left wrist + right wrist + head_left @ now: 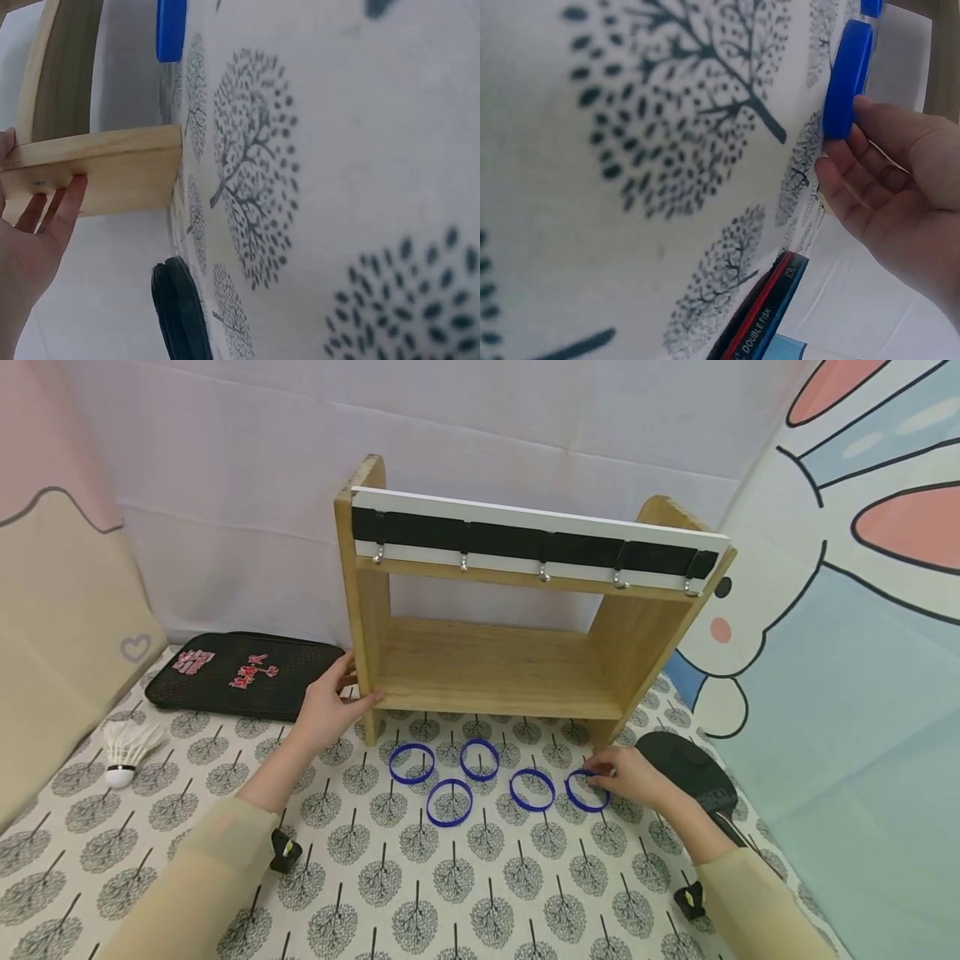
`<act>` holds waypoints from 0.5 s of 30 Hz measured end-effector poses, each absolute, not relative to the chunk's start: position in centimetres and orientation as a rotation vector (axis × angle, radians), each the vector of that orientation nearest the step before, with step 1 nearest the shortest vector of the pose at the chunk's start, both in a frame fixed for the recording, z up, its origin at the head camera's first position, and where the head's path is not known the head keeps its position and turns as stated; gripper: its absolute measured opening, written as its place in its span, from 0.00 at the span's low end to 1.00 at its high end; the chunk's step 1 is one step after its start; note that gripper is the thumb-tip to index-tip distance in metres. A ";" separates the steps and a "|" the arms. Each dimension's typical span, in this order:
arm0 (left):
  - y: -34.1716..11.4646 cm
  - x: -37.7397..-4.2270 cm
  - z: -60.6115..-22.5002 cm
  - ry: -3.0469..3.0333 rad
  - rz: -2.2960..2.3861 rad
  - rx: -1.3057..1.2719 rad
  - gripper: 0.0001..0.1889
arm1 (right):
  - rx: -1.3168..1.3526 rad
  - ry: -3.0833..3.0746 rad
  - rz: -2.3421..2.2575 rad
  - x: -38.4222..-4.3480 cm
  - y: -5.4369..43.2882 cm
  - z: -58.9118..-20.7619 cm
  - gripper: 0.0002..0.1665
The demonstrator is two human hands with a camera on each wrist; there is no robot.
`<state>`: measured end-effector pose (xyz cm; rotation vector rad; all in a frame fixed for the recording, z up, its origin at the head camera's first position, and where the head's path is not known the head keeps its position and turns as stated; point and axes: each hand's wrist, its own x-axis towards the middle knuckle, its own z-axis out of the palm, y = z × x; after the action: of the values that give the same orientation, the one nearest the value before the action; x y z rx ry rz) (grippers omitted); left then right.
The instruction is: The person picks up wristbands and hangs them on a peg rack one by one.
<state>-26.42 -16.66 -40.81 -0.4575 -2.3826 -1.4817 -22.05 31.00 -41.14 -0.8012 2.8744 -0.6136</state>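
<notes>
A wooden rack [495,700] stands on the cloth, and several metal hooks [543,573] line the white and black strip on its top front. My left hand [330,703] grips the rack's left side panel [365,635], thumb at the front edge and fingers on the outer face, as the left wrist view also shows. In front of the rack lie several blue rings [450,802]. My right hand [633,775] pinches the edge of the rightmost blue ring [587,808]; in the right wrist view its thumb and fingers meet at the end of this ring [847,82].
A black case [225,681] with red lettering lies behind my left hand, and a shuttlecock [127,752] is at the far left. To the right of my right hand is a dark table tennis bat [686,777]. Cloth walls close off the back and both sides.
</notes>
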 end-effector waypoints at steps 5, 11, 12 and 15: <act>-16.6 -26.1 -40.7 -2.408 -1.444 -0.428 0.39 | -0.722 2.868 -0.618 -22.4 31.0 -41.6 0.06; -16.1 -25.3 -39.7 -2.380 -1.491 -0.402 0.37 | -0.661 2.851 -0.659 -22.8 31.3 -41.8 0.03; -15.9 -25.0 -39.4 -2.375 -1.500 -0.403 0.37 | -0.658 2.847 -0.668 -22.8 31.4 -41.9 0.03; -15.5 -24.0 -38.3 -2.374 -1.529 -0.398 0.36 | -0.642 2.828 -0.698 -22.8 31.5 -42.0 0.03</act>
<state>-23.99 -15.48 -38.30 -0.3981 -2.3744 -1.5285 -22.83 31.54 -42.01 -0.6421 2.8279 -0.6979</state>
